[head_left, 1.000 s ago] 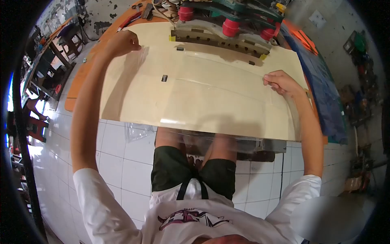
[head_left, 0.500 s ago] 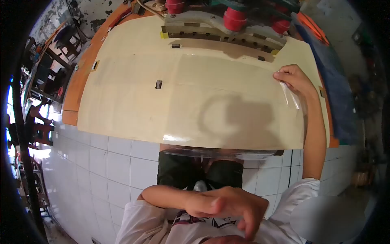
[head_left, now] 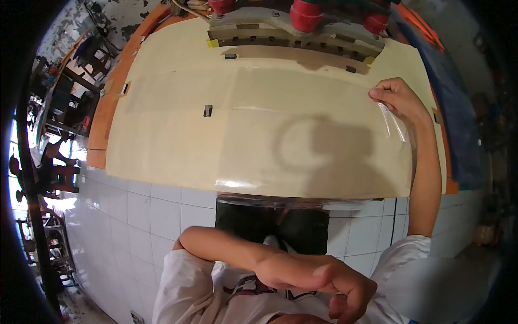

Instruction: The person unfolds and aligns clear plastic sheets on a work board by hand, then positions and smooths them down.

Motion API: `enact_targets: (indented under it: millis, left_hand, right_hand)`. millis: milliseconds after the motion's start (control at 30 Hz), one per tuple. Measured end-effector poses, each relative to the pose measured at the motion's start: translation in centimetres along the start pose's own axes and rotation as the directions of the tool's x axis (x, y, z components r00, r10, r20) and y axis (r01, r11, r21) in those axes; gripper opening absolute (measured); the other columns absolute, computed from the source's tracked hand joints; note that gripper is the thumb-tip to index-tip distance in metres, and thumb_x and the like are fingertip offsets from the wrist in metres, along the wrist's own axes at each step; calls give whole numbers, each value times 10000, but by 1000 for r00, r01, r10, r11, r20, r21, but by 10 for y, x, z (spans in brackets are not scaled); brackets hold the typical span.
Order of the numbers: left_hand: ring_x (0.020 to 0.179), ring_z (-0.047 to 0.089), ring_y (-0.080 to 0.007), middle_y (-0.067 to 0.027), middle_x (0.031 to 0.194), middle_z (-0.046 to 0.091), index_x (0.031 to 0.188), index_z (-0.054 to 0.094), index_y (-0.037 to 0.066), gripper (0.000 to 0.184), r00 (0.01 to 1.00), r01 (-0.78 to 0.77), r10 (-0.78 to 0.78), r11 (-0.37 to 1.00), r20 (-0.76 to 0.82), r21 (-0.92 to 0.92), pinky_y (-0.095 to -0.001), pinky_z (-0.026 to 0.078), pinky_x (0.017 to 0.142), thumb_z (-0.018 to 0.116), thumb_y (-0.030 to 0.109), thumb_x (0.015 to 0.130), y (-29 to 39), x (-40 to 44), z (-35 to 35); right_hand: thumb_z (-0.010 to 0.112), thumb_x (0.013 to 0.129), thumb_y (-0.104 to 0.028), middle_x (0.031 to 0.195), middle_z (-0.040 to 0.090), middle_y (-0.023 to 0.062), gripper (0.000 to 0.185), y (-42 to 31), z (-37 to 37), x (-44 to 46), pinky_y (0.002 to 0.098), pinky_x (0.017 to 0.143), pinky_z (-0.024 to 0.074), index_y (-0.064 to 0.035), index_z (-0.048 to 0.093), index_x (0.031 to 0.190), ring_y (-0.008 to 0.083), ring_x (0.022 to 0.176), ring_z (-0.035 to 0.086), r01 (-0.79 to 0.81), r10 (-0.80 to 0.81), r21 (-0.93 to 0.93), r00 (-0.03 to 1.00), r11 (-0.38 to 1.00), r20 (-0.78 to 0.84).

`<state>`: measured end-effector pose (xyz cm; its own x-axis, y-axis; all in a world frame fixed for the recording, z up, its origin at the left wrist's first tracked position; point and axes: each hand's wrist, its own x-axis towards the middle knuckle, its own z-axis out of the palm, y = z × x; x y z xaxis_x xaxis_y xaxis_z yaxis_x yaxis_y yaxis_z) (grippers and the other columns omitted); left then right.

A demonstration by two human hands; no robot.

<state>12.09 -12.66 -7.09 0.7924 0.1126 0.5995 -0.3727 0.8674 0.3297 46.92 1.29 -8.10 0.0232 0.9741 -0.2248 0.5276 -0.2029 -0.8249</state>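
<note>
Near the right end of the table, my right hand (head_left: 399,100) pinches a clear plastic sheet (head_left: 395,124) between thumb and fingers. Shiny creases run down from the pinch, and the sheet appears to lie over the right half of the beige table covering (head_left: 162,124). My left hand (head_left: 329,281) is in the air in front of my shirt, with the forearm across my body. Its fingers are loosely bent, the thumb stands apart from them, and nothing shows in the grasp.
A machine with a metal bar (head_left: 280,36) and red cylinders (head_left: 306,15) stands at the table's far side. Small dark pieces (head_left: 208,110) sit on the covering. More clear plastic (head_left: 291,203) shows below the front edge, above my lap. Blue material (head_left: 453,124) is at the right.
My left hand has swung to the right and slightly down in front of my shirt. My right hand keeps its pinch on the plastic; the view has shifted slightly.
</note>
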Motion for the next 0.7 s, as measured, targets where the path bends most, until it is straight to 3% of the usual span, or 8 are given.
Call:
enact_targets:
  millis: [100,200,300,333,367,433,533,700]
  left_hand:
    - [862,520,-261,-106,908,589,939,626,-27,798,976,100,-116,990,182,97,-335,385,816,265,680,1012,3,-3,-13]
    - [796,558,-309,-146,885,576,882,577,-37,516,973,207,-231,824,-21,527,-405,437,738,291,339,1090,50,11,-9]
    - [843,620,-259,-104,856,613,909,612,-19,127,989,139,-80,222,-124,965,-369,487,756,609,103,945,97,30,-35]
    - [856,636,-288,-124,867,627,920,618,-14,90,978,206,-35,81,-203,975,-390,500,774,614,76,924,114,38,-50]
    - [858,635,-339,-148,900,635,945,622,-9,95,999,41,0,-346,-43,938,-421,500,778,631,74,899,127,45,-71]
    - [982,617,-391,-189,1070,637,1058,631,-2,253,969,237,80,-577,-234,781,-463,484,865,611,225,949,141,61,-94]
    - [1133,581,-389,-200,1220,608,1181,618,21,356,995,97,93,-727,-42,679,-485,447,981,580,306,971,133,63,-143]
    - [1379,420,-350,-193,1443,474,1343,521,79,470,977,131,4,-798,-213,588,-560,278,1169,568,374,981,122,41,-173]
  right_hand:
    - [755,894,-303,554,490,-67,297,-6,-1,-3,197,412,226,-50,674,760,5,435,339,-37,36,-52,999,998,-4]
    - [750,898,-298,546,484,-66,299,-1,-1,-2,201,411,232,-54,664,748,7,436,345,17,-17,-46,1000,999,10]
    - [741,908,-300,556,488,-64,304,-2,-2,-1,204,421,249,-61,656,741,12,453,367,-21,21,-126,1000,992,-1]
    - [741,908,-300,556,488,-64,304,0,-3,1,204,421,249,-61,656,741,12,453,367,-20,19,-127,1000,992,-7]
    - [739,908,-317,550,487,-57,330,4,-4,3,215,423,263,-69,629,719,25,457,383,-5,4,-113,1000,994,-2]
    - [737,908,-334,544,486,-49,358,9,0,3,226,424,276,-78,603,696,39,460,399,11,-10,-109,1000,994,4]
    - [726,916,-322,548,489,-50,352,7,0,4,239,428,284,-75,602,698,45,465,404,9,-10,-78,1000,997,-8]
    - [711,938,-311,544,459,-74,308,-3,3,-3,206,459,263,-64,651,764,24,479,367,-21,19,-112,1000,994,-24]
